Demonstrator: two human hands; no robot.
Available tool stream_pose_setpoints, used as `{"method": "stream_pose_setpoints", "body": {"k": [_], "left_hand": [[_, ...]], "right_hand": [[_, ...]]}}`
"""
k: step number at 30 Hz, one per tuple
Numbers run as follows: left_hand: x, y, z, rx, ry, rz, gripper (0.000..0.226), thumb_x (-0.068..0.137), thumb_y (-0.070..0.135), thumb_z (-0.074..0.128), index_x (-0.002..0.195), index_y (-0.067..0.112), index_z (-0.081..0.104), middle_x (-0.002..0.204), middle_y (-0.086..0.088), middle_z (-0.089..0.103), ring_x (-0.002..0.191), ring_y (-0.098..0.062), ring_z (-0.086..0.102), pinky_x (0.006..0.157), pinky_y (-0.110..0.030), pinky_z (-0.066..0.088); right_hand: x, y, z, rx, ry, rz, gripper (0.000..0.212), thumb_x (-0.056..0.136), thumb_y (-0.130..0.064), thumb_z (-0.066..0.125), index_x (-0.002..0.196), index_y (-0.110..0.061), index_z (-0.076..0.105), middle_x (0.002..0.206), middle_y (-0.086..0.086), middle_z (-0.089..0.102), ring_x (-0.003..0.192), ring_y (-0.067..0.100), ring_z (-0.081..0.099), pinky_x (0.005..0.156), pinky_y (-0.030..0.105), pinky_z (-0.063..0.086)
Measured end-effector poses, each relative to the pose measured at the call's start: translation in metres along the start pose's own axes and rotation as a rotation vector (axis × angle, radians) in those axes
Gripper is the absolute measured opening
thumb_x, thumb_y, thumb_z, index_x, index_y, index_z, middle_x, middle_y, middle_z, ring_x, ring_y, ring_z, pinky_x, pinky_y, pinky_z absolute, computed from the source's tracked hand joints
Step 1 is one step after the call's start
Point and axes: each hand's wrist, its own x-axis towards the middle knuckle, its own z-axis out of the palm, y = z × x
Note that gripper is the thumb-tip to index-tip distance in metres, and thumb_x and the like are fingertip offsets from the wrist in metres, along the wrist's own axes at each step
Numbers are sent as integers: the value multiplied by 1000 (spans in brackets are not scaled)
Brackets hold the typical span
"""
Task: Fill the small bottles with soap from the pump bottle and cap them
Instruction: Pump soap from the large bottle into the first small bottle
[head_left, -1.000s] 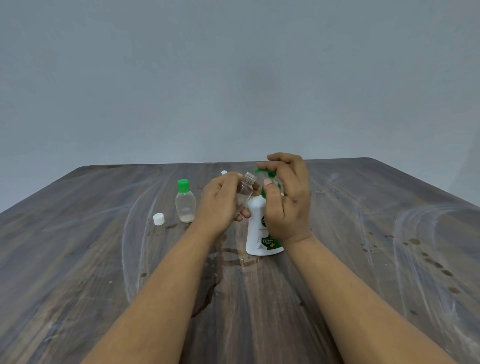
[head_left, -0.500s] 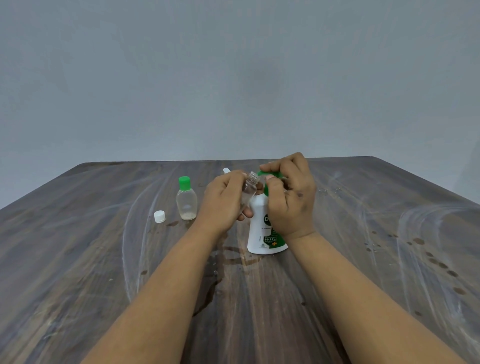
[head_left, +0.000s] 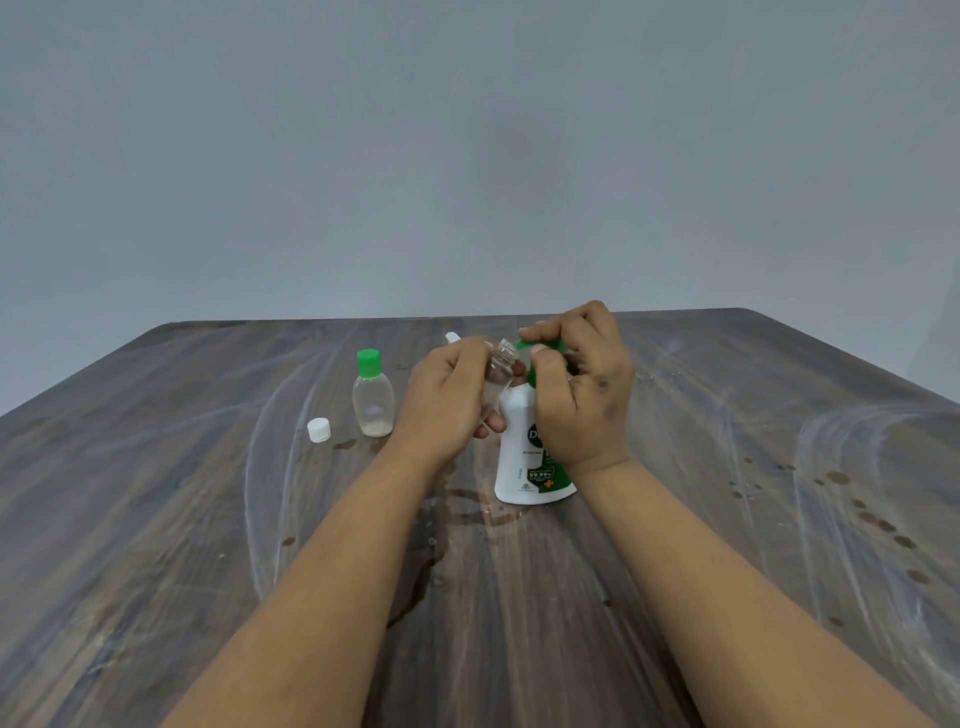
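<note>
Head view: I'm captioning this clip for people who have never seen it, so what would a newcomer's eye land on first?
At the table's middle, the left hand tilts an uncapped clear small bottle toward the green pump head of the white pump bottle, which the right hand covers. To their left stand a green-capped small bottle and a loose white cap. Wet stains mark the wooden table.

Bare room: wooden table (head_left: 208, 519); grey wall (head_left: 467, 156)

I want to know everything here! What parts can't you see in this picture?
Head view only:
- Pump bottle nozzle: covered by the right hand.
- Clear small bottle fill level: left hand wraps it.
- White thing behind the left hand: mostly hidden.
- Pump bottle label: partly covered, print too small.
</note>
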Motion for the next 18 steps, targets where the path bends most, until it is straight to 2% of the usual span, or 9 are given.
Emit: {"method": "stream_pose_setpoints", "body": {"k": [6, 9, 14, 18], "left_hand": [[-1, 0, -1, 14, -15, 9, 42, 100, 21, 37, 74, 21, 69, 72, 4, 68, 53, -23, 59, 52, -29, 46], [-1, 0, -1, 9, -15, 14, 43, 101, 20, 36, 72, 23, 68, 71, 3, 67, 52, -22, 59, 50, -27, 44], [-1, 0, -1, 12, -11, -3, 38, 101, 20, 36, 78, 20, 67, 74, 1, 66, 51, -20, 59, 48, -25, 44], [-1, 1, 0, 3, 0, -7, 39, 100, 20, 37, 75, 20, 67, 72, 2, 66, 49, -20, 59, 45, -22, 41]], "right_hand": [[0, -3, -3, 31, -10, -19, 32, 79, -18, 44, 89, -1, 69, 94, 3, 55, 85, 10, 56, 74, 10, 41], [0, -2, -2, 10, -4, -32, 31, 79, -18, 45, 88, -2, 71, 93, -2, 54, 84, 16, 58, 73, 15, 44], [1, 0, 0, 3, 13, -10, 25, 78, -14, 47, 77, -4, 70, 84, -17, 47, 75, 17, 56, 65, 20, 43], [-1, -2, -1, -5, -6, -32, 27, 78, -16, 46, 83, -2, 69, 89, -6, 51, 79, 16, 55, 69, 16, 42]]}}
